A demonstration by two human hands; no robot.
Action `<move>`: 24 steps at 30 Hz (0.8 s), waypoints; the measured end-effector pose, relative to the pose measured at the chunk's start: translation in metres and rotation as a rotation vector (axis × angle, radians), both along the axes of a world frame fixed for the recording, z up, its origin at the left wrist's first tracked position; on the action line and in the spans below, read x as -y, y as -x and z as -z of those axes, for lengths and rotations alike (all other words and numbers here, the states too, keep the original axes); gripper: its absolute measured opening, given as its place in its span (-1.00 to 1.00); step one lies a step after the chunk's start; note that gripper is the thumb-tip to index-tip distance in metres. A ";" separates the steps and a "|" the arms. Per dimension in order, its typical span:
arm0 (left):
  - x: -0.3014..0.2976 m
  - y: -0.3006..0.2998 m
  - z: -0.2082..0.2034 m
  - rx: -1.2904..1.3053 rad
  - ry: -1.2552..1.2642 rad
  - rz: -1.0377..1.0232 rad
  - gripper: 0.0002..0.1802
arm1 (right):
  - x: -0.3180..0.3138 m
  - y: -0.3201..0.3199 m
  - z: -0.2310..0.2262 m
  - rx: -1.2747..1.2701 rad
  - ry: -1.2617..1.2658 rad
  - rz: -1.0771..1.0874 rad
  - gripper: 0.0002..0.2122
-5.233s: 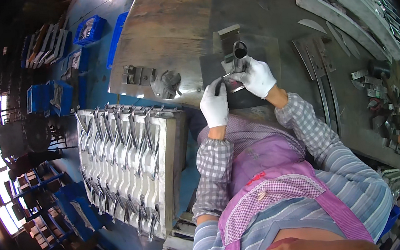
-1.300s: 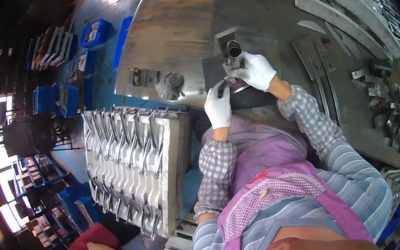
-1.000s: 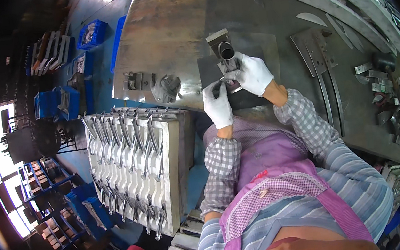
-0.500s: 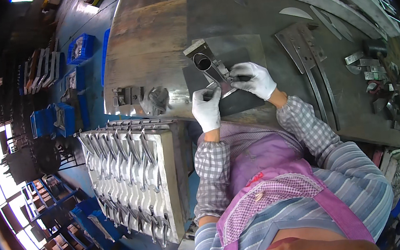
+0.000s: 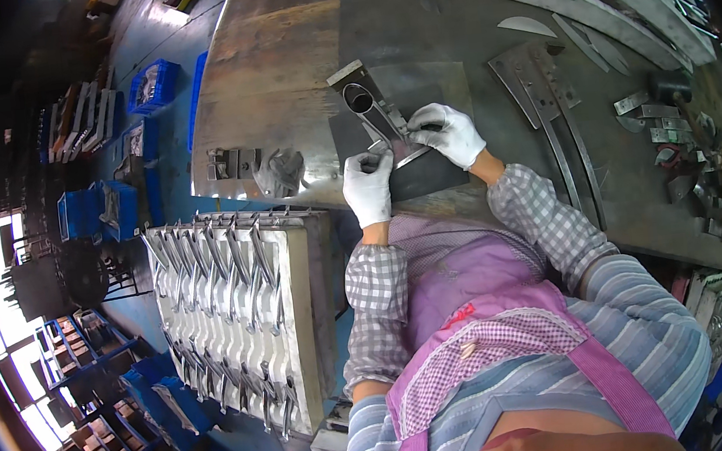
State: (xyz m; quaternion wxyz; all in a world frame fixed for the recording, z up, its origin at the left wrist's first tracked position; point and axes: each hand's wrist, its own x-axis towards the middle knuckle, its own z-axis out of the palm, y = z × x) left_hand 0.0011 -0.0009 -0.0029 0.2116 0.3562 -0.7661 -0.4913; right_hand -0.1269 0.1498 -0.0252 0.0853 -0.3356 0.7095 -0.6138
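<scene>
On the workbench in front of me lies a metal jig (image 5: 380, 118) with a flat bar at its far end. A dark-mouthed ring (image 5: 359, 97) stands on it, and a slim metal strip (image 5: 379, 134) runs from there toward me. My left hand (image 5: 368, 188), in a white glove, is closed in a pinch at the strip's near end. My right hand (image 5: 452, 137), also gloved in white, has its fingers bent together at the jig's right side. Whatever those fingertips hold is hidden. Beneath the jig is a dark square plate (image 5: 422, 182).
To my left stands a white rack (image 5: 302, 337) with rows of shiny metal parts. Small metal blocks (image 5: 231, 163) and a grey crumpled bundle (image 5: 281, 174) lie at the bench's left edge. Long metal bars (image 5: 554, 152), curved blades (image 5: 527, 26) and a pale tray (image 5: 584, 4) lie rightward.
The whole view has shifted slightly. My right fingers have drawn closer together and slightly nearer to me along the jig; my left hand keeps its pinch.
</scene>
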 end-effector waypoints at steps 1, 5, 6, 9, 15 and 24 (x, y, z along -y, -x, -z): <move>-0.003 0.001 -0.001 -0.003 0.058 0.005 -0.71 | -0.001 0.004 -0.002 0.003 -0.046 -0.029 -0.78; -0.006 0.000 0.002 0.021 0.210 0.035 -0.72 | 0.007 0.010 -0.018 0.495 0.231 -0.134 -0.72; -0.004 -0.002 0.000 0.058 0.194 0.036 -0.72 | 0.016 -0.005 -0.051 0.492 0.195 -0.165 -0.71; -0.012 -0.005 -0.003 0.001 0.233 0.065 -0.74 | 0.033 -0.009 -0.067 0.092 -0.180 -0.121 -0.56; -0.090 -0.019 -0.013 -0.004 0.020 0.339 -0.75 | -0.105 0.077 -0.115 0.259 -0.082 -0.014 -0.68; -0.270 0.000 0.036 0.353 -1.509 0.831 -0.33 | -0.177 0.166 -0.084 0.247 -0.122 0.219 -0.71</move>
